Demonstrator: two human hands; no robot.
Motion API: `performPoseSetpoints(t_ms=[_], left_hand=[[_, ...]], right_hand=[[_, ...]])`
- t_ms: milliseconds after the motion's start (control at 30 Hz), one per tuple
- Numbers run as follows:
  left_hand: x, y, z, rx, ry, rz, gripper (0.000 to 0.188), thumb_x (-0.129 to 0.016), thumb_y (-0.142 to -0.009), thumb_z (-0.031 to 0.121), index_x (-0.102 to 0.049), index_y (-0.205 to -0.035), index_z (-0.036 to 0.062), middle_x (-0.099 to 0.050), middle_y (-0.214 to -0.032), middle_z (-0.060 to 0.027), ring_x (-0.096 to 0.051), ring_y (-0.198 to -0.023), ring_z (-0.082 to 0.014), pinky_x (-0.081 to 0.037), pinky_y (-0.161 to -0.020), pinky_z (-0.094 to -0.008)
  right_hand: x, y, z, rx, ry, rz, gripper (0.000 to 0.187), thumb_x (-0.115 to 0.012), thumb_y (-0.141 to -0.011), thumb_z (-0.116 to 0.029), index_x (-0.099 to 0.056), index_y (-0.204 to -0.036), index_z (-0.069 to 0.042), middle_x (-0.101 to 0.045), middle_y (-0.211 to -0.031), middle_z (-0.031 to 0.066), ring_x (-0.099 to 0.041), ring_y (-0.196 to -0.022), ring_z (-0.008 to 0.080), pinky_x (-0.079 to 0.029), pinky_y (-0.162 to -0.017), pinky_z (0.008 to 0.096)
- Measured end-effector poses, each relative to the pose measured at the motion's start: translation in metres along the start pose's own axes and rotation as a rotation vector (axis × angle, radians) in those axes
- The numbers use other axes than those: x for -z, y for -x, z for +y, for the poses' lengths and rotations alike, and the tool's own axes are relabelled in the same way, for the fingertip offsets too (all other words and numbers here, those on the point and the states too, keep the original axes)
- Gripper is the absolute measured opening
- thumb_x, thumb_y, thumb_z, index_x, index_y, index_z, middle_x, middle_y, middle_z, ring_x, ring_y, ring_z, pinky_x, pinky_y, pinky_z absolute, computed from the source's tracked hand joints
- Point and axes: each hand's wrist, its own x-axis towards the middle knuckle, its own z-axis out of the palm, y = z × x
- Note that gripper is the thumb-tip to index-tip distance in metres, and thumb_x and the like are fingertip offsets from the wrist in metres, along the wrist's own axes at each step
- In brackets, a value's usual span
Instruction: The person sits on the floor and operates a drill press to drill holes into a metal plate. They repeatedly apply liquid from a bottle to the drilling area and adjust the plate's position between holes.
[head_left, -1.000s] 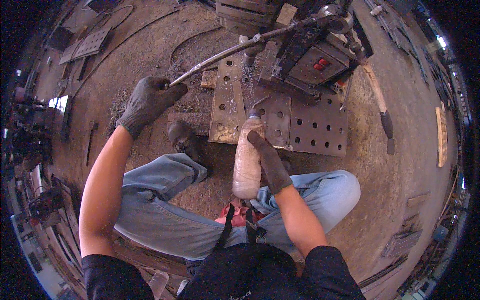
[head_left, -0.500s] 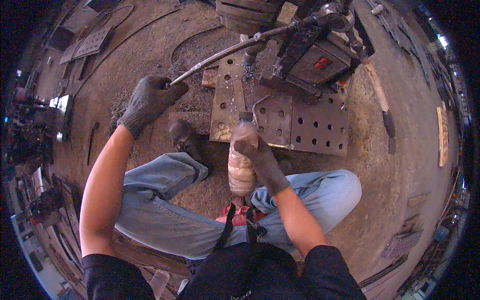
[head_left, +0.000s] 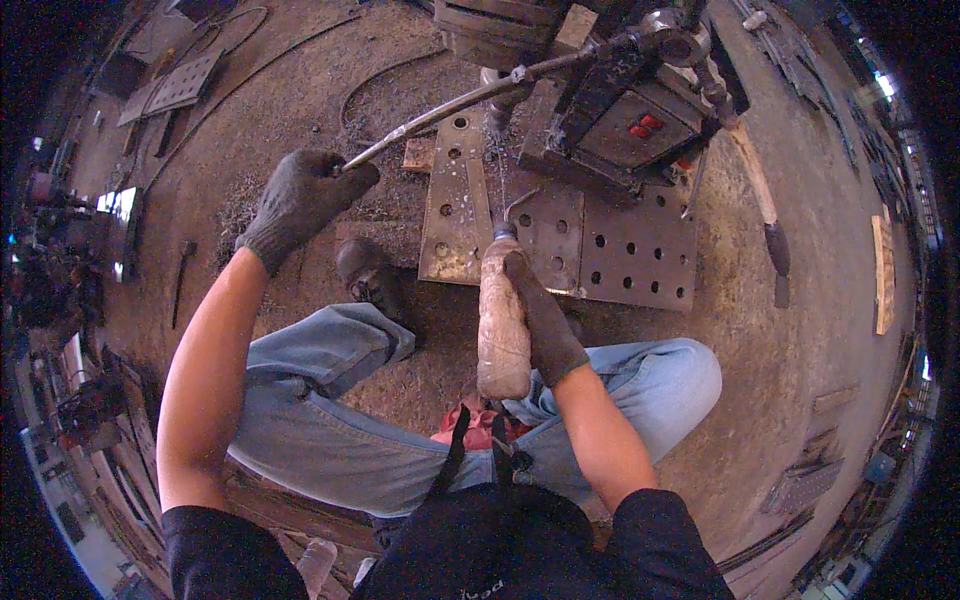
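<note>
My left hand [head_left: 303,208], in a dark grey work glove, is closed round the end of a long metal lever [head_left: 455,103] running up to the hub of a drilling machine [head_left: 640,125]. In my gloved right hand [head_left: 550,325] is a cloudy plastic squeeze bottle [head_left: 503,350] with a dark cap, tilted so its top points away from me. From the cap a thin jet of liquid runs toward the drill bit [head_left: 496,115]. Below the bit lies a steel plate [head_left: 452,235] with a row of holes; where the tip meets it is hard to see.
A second perforated plate [head_left: 640,255] lies to the right, near a wooden-handled hammer-like tool [head_left: 765,200]. Metal shavings [head_left: 235,205] litter the ground at left. My boot [head_left: 370,275] stands left of the plate. A cable [head_left: 370,85] curves behind.
The bottle has shifted slightly right and tilted forward in my right hand, and a jet of liquid now leaves its cap. My left hand stays nearly still on the lever.
</note>
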Motion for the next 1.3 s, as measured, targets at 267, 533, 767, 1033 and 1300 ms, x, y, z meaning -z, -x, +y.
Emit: performPoseSetpoints(t_ms=[267,533,767,1033,1300], left_hand=[[-0.006,-0.009,-0.014,-0.032,0.044,-0.006,0.050,-0.071,-0.083,0.054,-0.076,-0.087,0.0041,-0.066,-0.067,-0.0116,-0.063,-0.063,-0.0201,-0.048,-0.063,-0.0404],[-0.003,-0.003,-0.008,-0.051,0.052,-0.008,0.049,-0.072,-0.083,0.053,-0.076,-0.088,0.0042,-0.065,-0.067,-0.0115,-0.063,-0.064,-0.0196,-0.048,-0.064,-0.0398],[-0.002,-0.004,-0.005,-0.002,0.027,-0.020,0.048,-0.071,-0.083,0.053,-0.076,-0.091,0.0053,-0.065,-0.066,-0.0109,-0.062,-0.064,-0.0182,-0.048,-0.063,-0.0395],[-0.004,-0.003,-0.004,-0.024,0.010,-0.006,0.048,-0.071,-0.084,0.053,-0.077,-0.093,0.0060,-0.065,-0.066,-0.0125,-0.064,-0.065,-0.0193,-0.049,-0.064,-0.0403],[-0.006,-0.007,-0.008,-0.048,0.007,-0.025,0.049,-0.070,-0.084,0.052,-0.076,-0.093,0.0045,-0.066,-0.068,-0.0154,-0.066,-0.066,-0.0216,-0.049,-0.065,-0.0402]], right_hand=[[0.005,-0.006,0.002,-0.016,0.021,0.000,0.048,-0.067,-0.090,-0.057,-0.061,-0.107,-0.013,-0.061,-0.081,0.0033,-0.062,-0.065,0.0158,-0.056,-0.060,0.0325],[-0.001,0.001,0.003,0.051,0.052,-0.076,0.059,-0.071,-0.088,-0.052,-0.056,-0.126,-0.010,-0.063,-0.099,0.0058,-0.065,-0.084,0.0196,-0.058,-0.074,0.0364],[-0.008,0.004,0.006,0.183,0.267,-0.079,0.078,-0.076,-0.083,-0.052,-0.048,-0.139,-0.005,-0.061,-0.121,0.0106,-0.063,-0.102,0.0231,-0.055,-0.086,0.0376],[0.002,-0.006,0.009,0.151,0.288,-0.044,0.074,-0.071,-0.086,-0.055,-0.052,-0.135,-0.002,-0.064,-0.114,0.0110,-0.064,-0.095,0.0200,-0.054,-0.083,0.0346],[0.007,-0.016,0.008,0.092,0.109,-0.013,0.043,-0.064,-0.095,-0.050,-0.061,-0.112,-0.010,-0.063,-0.085,0.0026,-0.063,-0.067,0.0144,-0.056,-0.060,0.0318]])
